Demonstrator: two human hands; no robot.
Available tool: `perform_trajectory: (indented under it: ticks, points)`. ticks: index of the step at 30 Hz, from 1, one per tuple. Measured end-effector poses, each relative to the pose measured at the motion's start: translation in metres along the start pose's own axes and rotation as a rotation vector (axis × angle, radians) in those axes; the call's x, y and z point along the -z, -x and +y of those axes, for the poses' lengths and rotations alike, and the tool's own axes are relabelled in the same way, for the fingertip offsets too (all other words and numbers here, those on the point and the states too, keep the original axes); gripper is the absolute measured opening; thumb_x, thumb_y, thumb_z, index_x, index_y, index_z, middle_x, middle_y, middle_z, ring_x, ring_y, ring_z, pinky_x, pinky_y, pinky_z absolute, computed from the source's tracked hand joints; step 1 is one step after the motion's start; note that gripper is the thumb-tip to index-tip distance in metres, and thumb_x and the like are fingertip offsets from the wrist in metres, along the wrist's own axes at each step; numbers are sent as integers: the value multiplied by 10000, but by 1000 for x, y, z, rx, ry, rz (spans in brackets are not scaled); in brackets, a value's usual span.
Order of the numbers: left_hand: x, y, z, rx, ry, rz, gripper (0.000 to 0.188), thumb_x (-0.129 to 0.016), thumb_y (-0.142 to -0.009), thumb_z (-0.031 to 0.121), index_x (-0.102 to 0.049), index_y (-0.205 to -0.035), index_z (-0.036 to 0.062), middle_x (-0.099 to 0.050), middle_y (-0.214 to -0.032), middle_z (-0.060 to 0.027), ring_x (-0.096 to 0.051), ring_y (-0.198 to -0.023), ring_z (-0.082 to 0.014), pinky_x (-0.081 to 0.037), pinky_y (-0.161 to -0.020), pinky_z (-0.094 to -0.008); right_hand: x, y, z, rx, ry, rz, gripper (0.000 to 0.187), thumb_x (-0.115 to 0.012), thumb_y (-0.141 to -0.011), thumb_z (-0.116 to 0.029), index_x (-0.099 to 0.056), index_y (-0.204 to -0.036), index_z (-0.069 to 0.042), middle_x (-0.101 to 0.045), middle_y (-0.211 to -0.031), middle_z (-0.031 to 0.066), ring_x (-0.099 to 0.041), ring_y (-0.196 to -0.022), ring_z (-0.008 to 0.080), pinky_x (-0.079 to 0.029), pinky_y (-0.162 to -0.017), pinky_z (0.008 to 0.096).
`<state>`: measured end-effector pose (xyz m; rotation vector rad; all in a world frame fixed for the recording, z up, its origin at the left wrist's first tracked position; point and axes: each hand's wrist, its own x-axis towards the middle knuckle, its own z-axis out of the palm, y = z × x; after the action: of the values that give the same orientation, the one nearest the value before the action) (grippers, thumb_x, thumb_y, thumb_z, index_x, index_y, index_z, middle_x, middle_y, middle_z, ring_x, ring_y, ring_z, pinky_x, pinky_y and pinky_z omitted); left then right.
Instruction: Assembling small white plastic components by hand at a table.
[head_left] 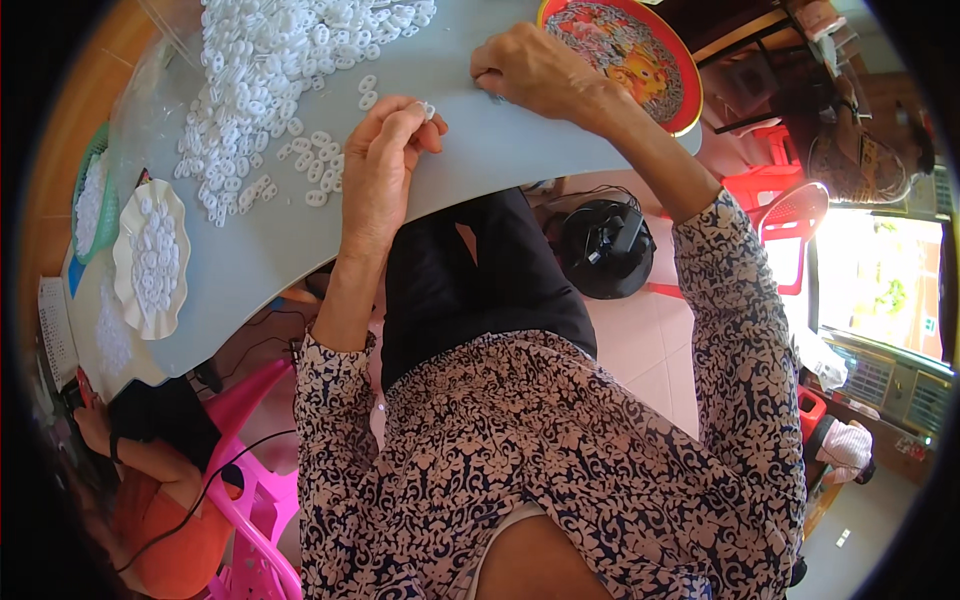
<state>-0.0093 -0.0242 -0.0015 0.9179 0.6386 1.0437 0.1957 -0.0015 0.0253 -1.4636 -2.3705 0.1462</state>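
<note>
My left hand (382,165) is raised over the near edge of the grey table (290,235), thumb and fingers pinching a small white plastic piece (429,110). To its right, my right hand (540,75) rests low over the tabletop with its fingers curled together; whatever they grip is hidden. Tiny grey metal bits (496,97) show just under that hand. A large heap of white oval two-holed plastic pieces (250,80) spreads across the table's left side. Several loose ones (318,160) lie beside my left hand. Beyond my right wrist stands a red round tray (692,75) holding many small grey metal parts.
At the table's left are a cream scalloped dish (125,270) of white pieces and a green basket (100,225). A person in orange (180,530) sits lower left by a pink chair (255,520). A black round object (605,265) stands under the table; red chairs (765,185) stand right.
</note>
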Motion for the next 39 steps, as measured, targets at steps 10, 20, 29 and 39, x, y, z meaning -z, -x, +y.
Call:
perform_trajectory:
  ticks: [10,20,29,39]
  points:
    - [-4,6,-3,-57,-199,15,154,-548,-855,166,-604,-829,24,-561,-690,-19,-518,-696,-85,-383,-674,-218,1,-16,-15,-66,152,-64,101,-634,-738,-70,-616,-742,29,-609,-686,197,-625,-645,302,-509,-604,364]
    - [-5,9,-1,-76,-291,-18,141,-550,-857,159,-600,-840,27,-576,-712,-10,-520,-685,-70,-398,-669,-215,-9,23,-42,-448,-862,65,151,-642,-814,-103,-664,-925,-5,-612,-681,5,-541,-606,58,-460,-554,222]
    - [-6,11,0,-122,-441,-61,131,-532,-881,145,-586,-870,26,-570,-721,-6,-526,-691,-71,-411,-673,-212,-39,41,-45,-276,-1330,322,164,-611,-875,-90,-627,-1017,-10,-629,-846,13,-559,-725,65,-487,-689,207]
    - [-7,10,-3,-164,-501,-65,147,-548,-901,145,-577,-889,2,-579,-753,-9,-538,-679,-72,-422,-632,-201,-41,42,-52,-329,-1409,423,183,-629,-863,-84,-622,-1024,4,-647,-850,18,-580,-776,73,-498,-738,223]
